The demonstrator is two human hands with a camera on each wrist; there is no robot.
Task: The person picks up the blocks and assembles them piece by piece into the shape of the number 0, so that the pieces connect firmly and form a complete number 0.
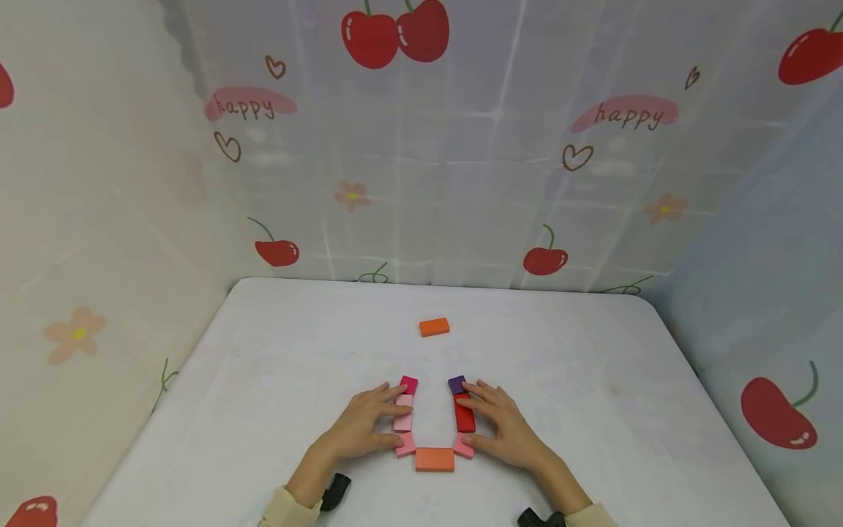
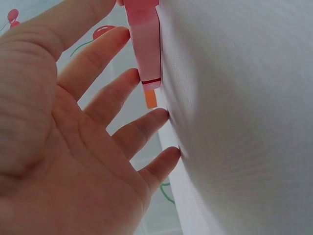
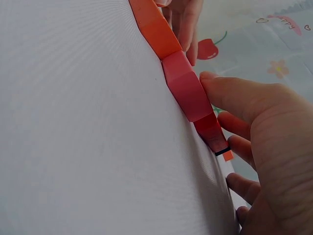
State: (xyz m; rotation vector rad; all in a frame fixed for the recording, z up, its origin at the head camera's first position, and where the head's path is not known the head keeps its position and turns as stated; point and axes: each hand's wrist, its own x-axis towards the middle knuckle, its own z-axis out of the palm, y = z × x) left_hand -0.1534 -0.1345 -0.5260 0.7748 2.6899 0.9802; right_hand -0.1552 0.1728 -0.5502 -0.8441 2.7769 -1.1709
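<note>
Several coloured blocks form a U on the white table. At its near end lies an orange block (image 1: 435,460). Up the left side run a pink block (image 1: 405,446), a light pink block (image 1: 402,422) and a magenta block (image 1: 410,381). A pink block (image 1: 464,447), a red block (image 1: 465,421) and a purple block (image 1: 455,385) make the right side. My left hand (image 1: 358,424) touches the left row from outside, thumb at the pink block, fingers spread. Against the right row rests my right hand (image 1: 508,433), its thumb on the pink block and fingertips along the red and purple ones.
Farther back on the white table (image 1: 560,344) lies a single orange block (image 1: 435,327), apart from the others. A curtain (image 1: 461,176) printed with cherries and flowers hangs behind the table. Black wrist straps (image 1: 336,492) show at both wrists.
</note>
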